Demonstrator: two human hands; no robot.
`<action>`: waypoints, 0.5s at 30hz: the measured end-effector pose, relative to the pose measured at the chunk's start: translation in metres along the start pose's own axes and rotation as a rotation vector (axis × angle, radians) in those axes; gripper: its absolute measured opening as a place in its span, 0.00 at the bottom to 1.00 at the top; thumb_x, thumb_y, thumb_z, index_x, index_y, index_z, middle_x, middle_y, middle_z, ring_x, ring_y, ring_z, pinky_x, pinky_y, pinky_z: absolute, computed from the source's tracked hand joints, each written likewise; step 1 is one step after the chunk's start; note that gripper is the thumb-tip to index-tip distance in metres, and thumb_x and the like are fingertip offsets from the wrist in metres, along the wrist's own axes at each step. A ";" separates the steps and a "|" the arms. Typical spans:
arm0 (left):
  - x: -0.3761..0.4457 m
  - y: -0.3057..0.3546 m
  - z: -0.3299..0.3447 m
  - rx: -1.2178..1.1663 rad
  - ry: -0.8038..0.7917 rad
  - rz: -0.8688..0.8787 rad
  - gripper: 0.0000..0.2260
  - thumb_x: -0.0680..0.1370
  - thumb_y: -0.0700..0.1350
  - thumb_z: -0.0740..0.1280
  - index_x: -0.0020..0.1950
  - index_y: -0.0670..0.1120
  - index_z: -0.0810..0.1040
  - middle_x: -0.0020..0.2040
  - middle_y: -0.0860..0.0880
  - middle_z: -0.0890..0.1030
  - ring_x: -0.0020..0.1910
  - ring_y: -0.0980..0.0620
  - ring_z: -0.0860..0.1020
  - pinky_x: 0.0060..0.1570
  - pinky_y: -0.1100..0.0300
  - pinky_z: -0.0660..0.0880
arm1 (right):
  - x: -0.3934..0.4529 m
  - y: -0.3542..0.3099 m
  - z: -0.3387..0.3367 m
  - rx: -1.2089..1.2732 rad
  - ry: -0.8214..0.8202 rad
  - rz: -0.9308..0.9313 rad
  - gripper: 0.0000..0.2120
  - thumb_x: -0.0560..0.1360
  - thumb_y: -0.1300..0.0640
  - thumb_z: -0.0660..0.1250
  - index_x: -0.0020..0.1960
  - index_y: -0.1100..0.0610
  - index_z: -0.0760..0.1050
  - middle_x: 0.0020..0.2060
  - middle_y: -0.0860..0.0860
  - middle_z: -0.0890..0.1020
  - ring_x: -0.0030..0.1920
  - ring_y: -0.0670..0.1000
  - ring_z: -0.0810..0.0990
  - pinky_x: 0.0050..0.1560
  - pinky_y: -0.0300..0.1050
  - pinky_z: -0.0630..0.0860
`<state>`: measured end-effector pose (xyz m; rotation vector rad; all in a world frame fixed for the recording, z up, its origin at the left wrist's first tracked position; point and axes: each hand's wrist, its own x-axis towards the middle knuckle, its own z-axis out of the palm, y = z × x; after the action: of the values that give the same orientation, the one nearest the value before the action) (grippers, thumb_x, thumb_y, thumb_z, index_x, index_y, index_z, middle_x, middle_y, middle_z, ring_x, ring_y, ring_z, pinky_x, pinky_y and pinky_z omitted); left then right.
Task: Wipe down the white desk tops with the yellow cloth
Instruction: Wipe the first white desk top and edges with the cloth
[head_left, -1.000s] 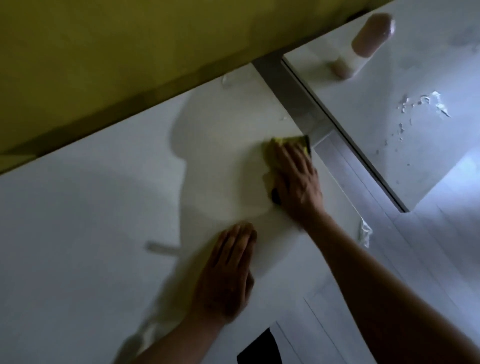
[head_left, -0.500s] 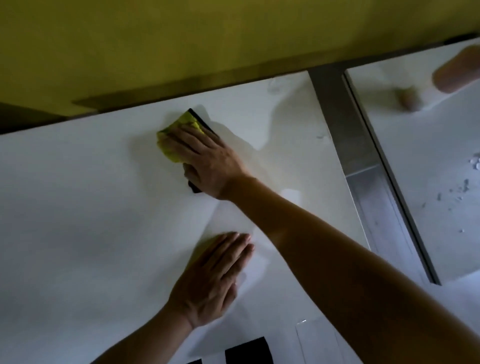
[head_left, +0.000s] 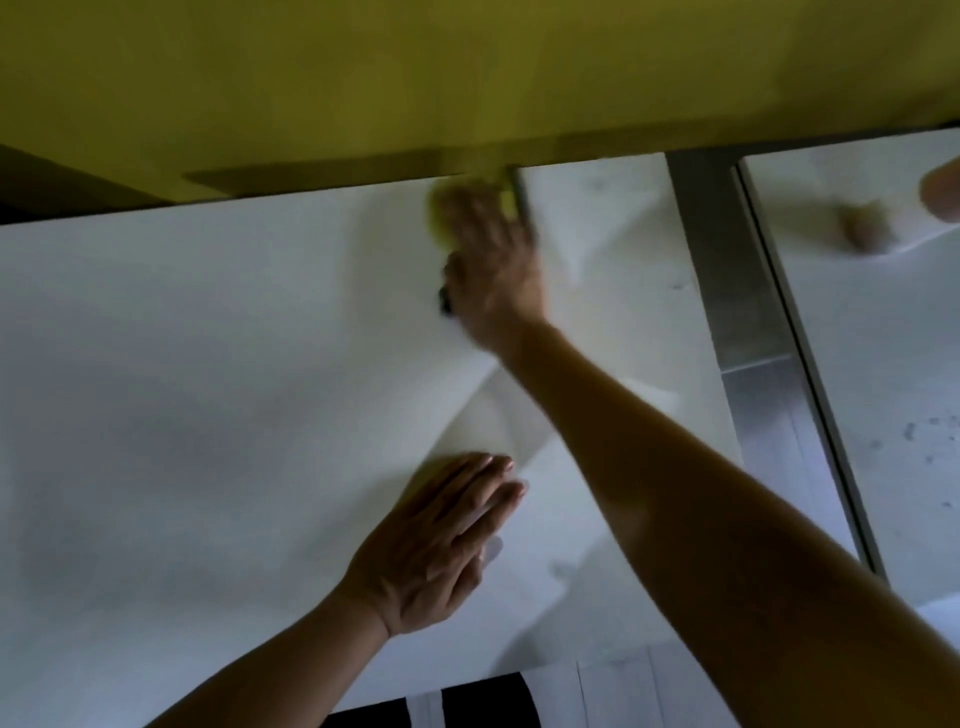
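Observation:
My right hand (head_left: 493, 265) presses a yellow cloth (head_left: 506, 200) with a dark edge flat on the white desk top (head_left: 182, 364), right at the desk's far edge under the yellow partition. The hand is blurred and covers most of the cloth. My left hand (head_left: 436, 545) lies palm down on the same desk, nearer to me, fingers together, holding nothing. A second white desk top (head_left: 883, 338) lies to the right, with small specks on it.
A yellow partition (head_left: 467, 78) runs along the far edge of both desks. A grey metal gap strip (head_left: 748, 312) separates the two desks. A brownish bottle (head_left: 943, 189) with its reflection stands at the far right. Floor shows at the bottom.
My right hand has swept the cloth from the desk's right edge to the left, then back right and up to the far edge. My left hand has stayed planted.

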<state>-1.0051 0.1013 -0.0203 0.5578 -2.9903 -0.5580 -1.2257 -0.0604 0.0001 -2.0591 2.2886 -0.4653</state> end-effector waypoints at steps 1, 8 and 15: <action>0.000 0.000 0.001 0.012 -0.002 -0.008 0.29 0.83 0.47 0.57 0.85 0.45 0.58 0.85 0.44 0.57 0.84 0.43 0.55 0.80 0.43 0.58 | -0.010 -0.012 0.003 0.068 -0.029 -0.127 0.28 0.78 0.51 0.57 0.78 0.55 0.66 0.76 0.54 0.69 0.78 0.56 0.63 0.78 0.61 0.56; 0.000 -0.001 0.002 -0.006 0.004 0.002 0.29 0.83 0.46 0.58 0.85 0.45 0.58 0.85 0.43 0.57 0.84 0.42 0.56 0.78 0.40 0.63 | -0.054 0.075 -0.030 0.099 0.008 0.181 0.29 0.78 0.52 0.54 0.80 0.51 0.62 0.78 0.53 0.65 0.79 0.55 0.60 0.77 0.57 0.61; 0.000 0.001 0.000 0.005 0.062 0.027 0.28 0.83 0.44 0.58 0.84 0.43 0.60 0.84 0.42 0.58 0.84 0.43 0.57 0.80 0.43 0.60 | -0.099 0.101 -0.040 0.057 0.067 0.468 0.29 0.82 0.49 0.52 0.82 0.54 0.56 0.80 0.56 0.59 0.81 0.58 0.54 0.79 0.60 0.54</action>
<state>-1.0055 0.1019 -0.0199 0.5244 -2.9371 -0.5209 -1.3202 0.0524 -0.0035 -1.4278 2.6431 -0.5652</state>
